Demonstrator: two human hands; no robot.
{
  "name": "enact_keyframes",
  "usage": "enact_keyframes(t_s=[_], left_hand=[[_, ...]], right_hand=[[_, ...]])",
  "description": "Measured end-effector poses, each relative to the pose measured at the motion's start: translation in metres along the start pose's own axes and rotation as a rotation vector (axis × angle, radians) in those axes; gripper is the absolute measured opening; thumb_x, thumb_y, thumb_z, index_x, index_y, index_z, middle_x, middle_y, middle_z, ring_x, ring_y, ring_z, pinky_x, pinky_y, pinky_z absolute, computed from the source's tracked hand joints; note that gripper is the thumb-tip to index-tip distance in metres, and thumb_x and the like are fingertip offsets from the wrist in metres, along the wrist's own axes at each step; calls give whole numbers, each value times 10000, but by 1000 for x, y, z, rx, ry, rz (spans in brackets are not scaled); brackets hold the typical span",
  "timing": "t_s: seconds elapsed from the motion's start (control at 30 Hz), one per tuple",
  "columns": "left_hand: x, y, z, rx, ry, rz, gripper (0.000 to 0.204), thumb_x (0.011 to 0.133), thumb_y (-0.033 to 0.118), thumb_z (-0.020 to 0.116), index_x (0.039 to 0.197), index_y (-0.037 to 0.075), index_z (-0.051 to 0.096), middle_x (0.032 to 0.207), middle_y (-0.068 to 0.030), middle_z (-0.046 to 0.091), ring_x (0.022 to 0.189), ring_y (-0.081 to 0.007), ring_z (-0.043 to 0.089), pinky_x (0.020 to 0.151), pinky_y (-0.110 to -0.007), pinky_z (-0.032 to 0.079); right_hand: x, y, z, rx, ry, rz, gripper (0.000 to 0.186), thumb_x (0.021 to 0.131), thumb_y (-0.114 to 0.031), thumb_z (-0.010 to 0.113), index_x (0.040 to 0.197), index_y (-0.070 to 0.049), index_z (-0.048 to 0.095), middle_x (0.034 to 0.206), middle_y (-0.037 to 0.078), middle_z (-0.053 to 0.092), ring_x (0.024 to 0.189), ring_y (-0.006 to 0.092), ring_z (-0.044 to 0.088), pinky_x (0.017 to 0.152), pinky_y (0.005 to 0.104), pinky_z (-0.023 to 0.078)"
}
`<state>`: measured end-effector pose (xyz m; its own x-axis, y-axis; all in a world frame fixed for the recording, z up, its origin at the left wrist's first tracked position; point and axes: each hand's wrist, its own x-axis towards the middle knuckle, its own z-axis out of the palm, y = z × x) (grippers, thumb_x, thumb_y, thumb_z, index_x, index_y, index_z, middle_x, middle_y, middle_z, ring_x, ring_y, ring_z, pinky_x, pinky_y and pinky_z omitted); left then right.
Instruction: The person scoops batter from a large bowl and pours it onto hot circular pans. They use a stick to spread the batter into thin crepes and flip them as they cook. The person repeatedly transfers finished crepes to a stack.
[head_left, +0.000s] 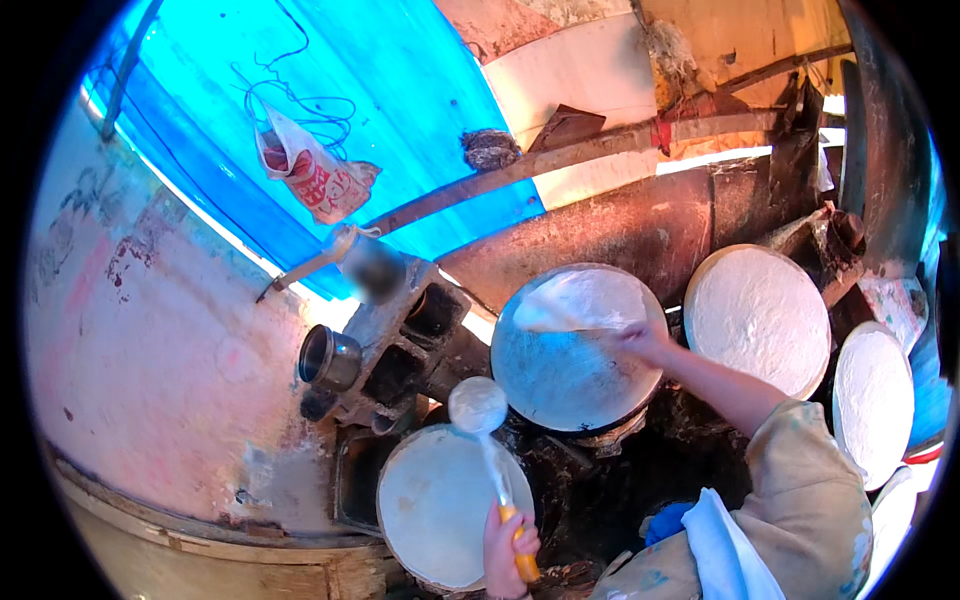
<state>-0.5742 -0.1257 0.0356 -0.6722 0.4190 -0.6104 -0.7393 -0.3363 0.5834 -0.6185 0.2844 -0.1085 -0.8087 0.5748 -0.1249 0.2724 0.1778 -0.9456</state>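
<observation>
Your left hand (pixel 508 545) is closed round the ladle (pixel 478 405); your right hand (pixel 645 340) pinches a thin sheet (pixel 580 300) off the round plate (pixel 570 370) beneath it. Pull unevenly and it may tear.

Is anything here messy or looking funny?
Yes. The thin white sheet on the middle round plate covers only its upper part and looks bunched where the right hand touches it. The left hand holds a white-coated ladle. The drum behind is rusty.
</observation>
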Motion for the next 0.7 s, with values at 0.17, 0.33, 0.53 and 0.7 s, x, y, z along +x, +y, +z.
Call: enact_keyframes(t_s=[0.17, 0.33, 0.53, 0.7], left_hand=[[-45, -18, -4, -103, 169, 2, 181, 956, 184, 456, 1102, 80, 478, 620, 25, 388, 461, -61, 360, 383, -196, 302], [-92, -15, -7, -35, 152, 243, 353, 953, 215, 470, 1288, 116, 420, 715, 41, 429, 488, -42, 362, 403, -181, 283], [-68, -10, -7, -172, 47, 270, 525, 872, 3, 506, 1348, 138, 330, 813, -25, 472, 484, -46, 372, 388, -163, 305], [-97, -19, -16, -180, 12, 311, 548, 865, -22, 518, 1360, 119, 329, 821, -7, 466, 516, -47, 395, 391, -164, 314]], right_hand=[[-3, -32, -13, -21, 3, 164, 183, 770, -190, 694, 915, -79, 701, 604, 21, 571, 421, 91, 455, 359, 256, 356], [-3, -52, -44, 57, -422, 273, 217, 759, -217, 719, 924, -80, 687, 566, 1, 529, 392, 86, 414, 343, 244, 314], [-5, -60, -35, 23, -305, 299, 221, 772, -193, 713, 952, -72, 670, 559, 4, 528, 377, 95, 409, 335, 238, 296], [18, -57, -87, 173, -697, 412, 211, 792, -151, 685, 981, -61, 655, 562, 22, 532, 371, 104, 421, 329, 241, 298]])
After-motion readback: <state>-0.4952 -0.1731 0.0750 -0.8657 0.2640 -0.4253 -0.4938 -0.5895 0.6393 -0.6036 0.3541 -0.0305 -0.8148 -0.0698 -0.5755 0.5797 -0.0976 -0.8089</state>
